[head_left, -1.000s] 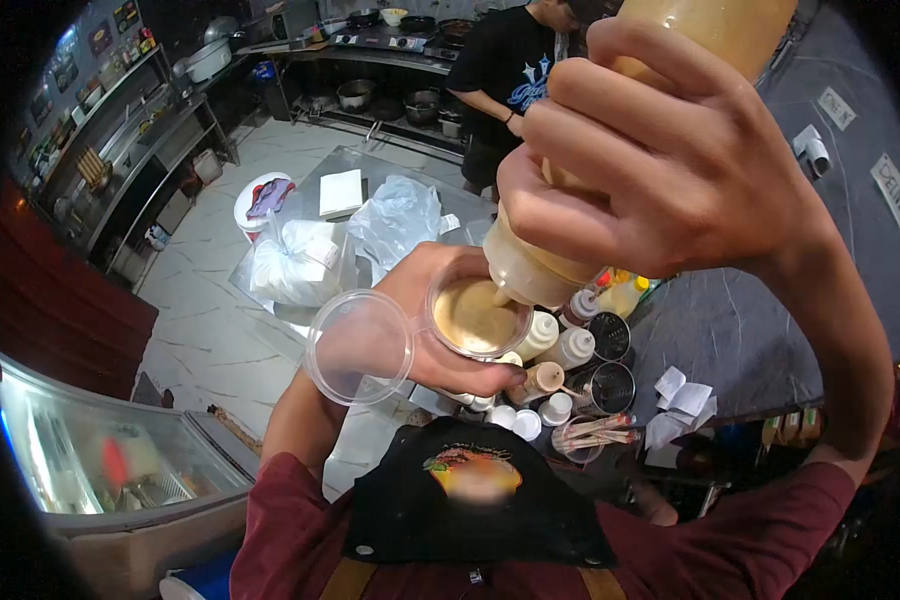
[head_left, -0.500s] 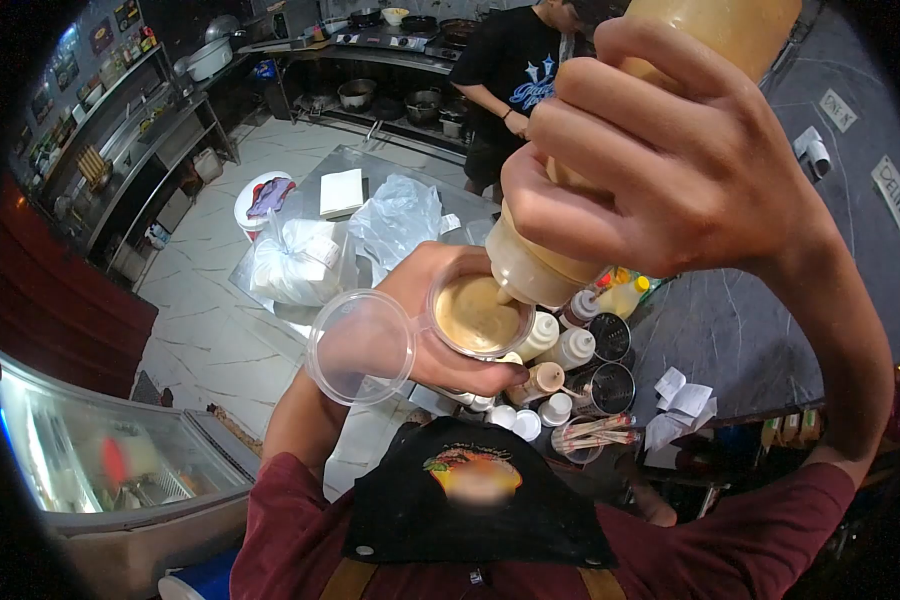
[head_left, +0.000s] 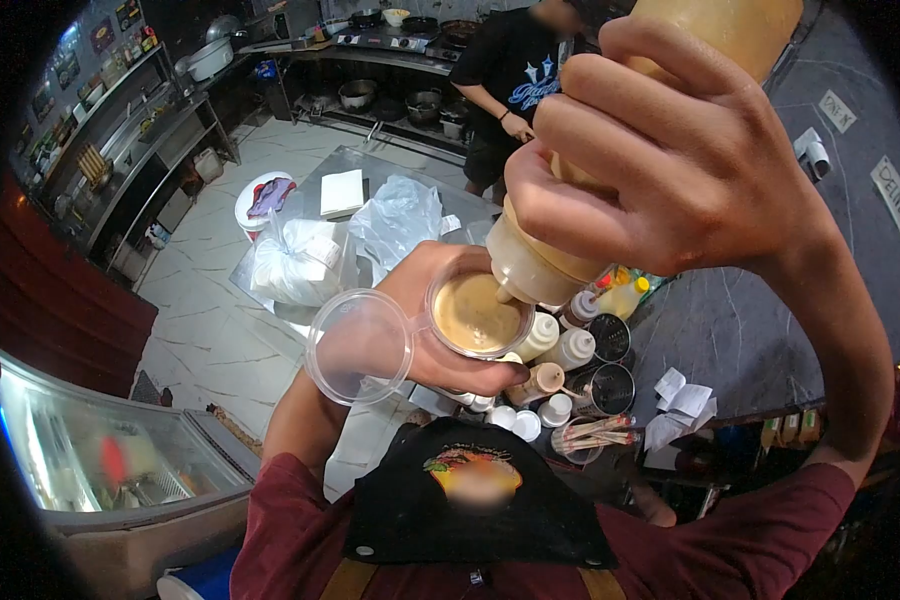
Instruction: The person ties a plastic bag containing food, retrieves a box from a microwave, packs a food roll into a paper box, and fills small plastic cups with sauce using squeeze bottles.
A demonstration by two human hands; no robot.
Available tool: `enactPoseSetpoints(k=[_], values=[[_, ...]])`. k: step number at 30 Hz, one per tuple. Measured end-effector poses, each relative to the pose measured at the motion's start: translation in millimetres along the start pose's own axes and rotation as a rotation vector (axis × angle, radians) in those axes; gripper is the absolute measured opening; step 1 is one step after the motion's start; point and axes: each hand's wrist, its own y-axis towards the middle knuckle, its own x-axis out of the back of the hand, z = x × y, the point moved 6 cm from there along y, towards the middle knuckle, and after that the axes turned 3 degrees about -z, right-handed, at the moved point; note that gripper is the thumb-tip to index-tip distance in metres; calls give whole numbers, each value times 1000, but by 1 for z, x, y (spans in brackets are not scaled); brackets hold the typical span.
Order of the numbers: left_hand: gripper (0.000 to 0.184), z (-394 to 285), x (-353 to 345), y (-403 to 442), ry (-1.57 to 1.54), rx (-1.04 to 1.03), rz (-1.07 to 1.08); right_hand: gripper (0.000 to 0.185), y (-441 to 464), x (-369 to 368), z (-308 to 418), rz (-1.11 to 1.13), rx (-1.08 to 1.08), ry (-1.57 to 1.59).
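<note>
My left hand (head_left: 420, 345) is wrapped round a small clear plastic cup (head_left: 480, 313) with pale tan sauce inside. The cup's round clear lid (head_left: 360, 347) is hinged on and hangs open over my wrist. Above, my right hand (head_left: 660, 160) grips a squeeze bottle (head_left: 545, 262) of tan sauce, tilted upside down. The bottle's nozzle points into the cup at its right rim. Below and right of the cup stand several white-capped squeeze bottles (head_left: 573, 348).
A metal table (head_left: 315, 190) holds a full white bag (head_left: 300, 262), a clear bag (head_left: 395, 218) and a paper pad (head_left: 342, 193). Straws (head_left: 595, 433) and crumpled papers (head_left: 684, 400) lie near the dark counter (head_left: 770, 330). A person (head_left: 505, 75) stands by the stove (head_left: 395, 42).
My right hand and the bottle have shifted very slightly right. The sauce surface in the cup looks a little different. The other person's hand has moved slightly.
</note>
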Motion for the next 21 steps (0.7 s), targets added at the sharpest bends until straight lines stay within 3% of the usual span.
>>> enactPoseSetpoints(k=[21], values=[[56,1,2,0,59,-68,-50,27,-1,-2,-1,-16,0,-13]])
